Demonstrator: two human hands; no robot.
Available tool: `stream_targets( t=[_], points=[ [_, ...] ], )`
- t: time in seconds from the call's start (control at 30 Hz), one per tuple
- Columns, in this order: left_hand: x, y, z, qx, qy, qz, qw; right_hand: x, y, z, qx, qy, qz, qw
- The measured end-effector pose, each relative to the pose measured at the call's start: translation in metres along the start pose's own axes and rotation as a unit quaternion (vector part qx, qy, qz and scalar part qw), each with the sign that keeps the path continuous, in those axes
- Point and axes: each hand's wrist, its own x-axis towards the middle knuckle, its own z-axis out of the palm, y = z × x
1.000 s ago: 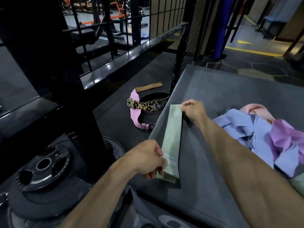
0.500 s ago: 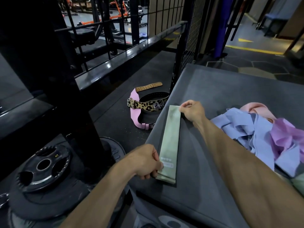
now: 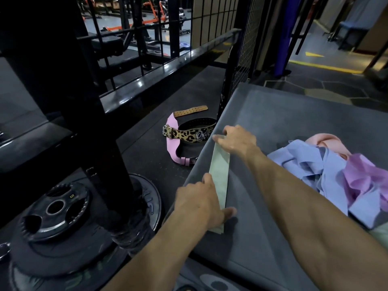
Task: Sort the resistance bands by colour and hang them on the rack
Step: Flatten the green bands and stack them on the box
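A pale green resistance band (image 3: 220,175) lies flat and straight along the left edge of a grey padded box top (image 3: 294,127). My left hand (image 3: 201,202) presses its near end with flat fingers, thumb stretched across the band. My right hand (image 3: 237,140) rests flat on its far end. To the right lies a loose heap of bands: blue ones (image 3: 310,162), purple ones (image 3: 365,177) and a pink one (image 3: 327,141). Another pale green piece (image 3: 380,234) shows at the right edge.
Leopard-print and pink lifting belts (image 3: 186,139) lie on the dark floor left of the box. Black weight plates (image 3: 56,208) are stacked at the lower left around a black upright post (image 3: 98,122). A black railing and wire mesh panel stand behind.
Both hands went from pinching the green band's ends to lying flat on it. The band now lies pressed on the box top.
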Motion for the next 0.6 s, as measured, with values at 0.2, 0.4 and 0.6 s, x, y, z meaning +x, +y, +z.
stream_targets(
  t=[0.2, 0.4, 0.6],
  points=[
    [0.000, -0.001, 0.006, 0.022, 0.035, 0.025, 0.999, -0.002, -0.008, -0.005, -0.066, 0.020, -0.034, 0.997],
    [0.002, 0.001, 0.008, 0.024, 0.052, 0.027, 0.998, -0.004, -0.018, -0.010, -0.071, 0.026, -0.036, 0.996],
    [0.001, -0.002, 0.008, 0.032, 0.058, 0.027, 0.997, -0.004, -0.026, -0.014, -0.081, 0.013, -0.028, 0.996]
  ],
)
